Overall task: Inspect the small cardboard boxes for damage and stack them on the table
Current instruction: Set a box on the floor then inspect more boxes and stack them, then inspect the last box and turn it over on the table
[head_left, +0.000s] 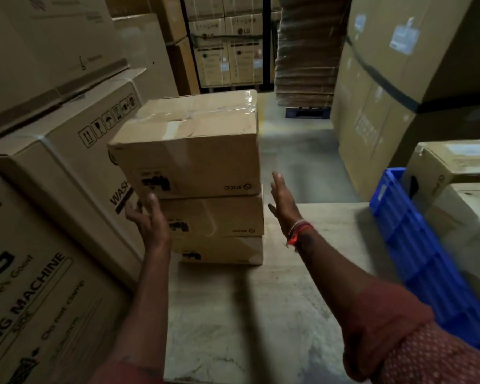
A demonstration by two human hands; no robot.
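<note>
Three small cardboard boxes stand stacked on the wooden table (302,273). The top box (194,151) is sealed with clear tape and sits slightly askew over the middle box (219,217) and the bottom box (227,250). My left hand (147,217) is at the stack's left front corner, fingers spread, just under the top box's edge; whether it touches the cardboard is unclear. My right hand (283,200) hovers flat and open just right of the stack, a little apart from it, with red thread bands on the wrist.
Large washing-machine cartons (53,189) crowd the table's left side. A blue plastic crate (416,250) stands at the table's right, with more cartons (455,167) behind it. Tall box stacks and a pile of flat cardboard (308,51) line the aisle beyond the table.
</note>
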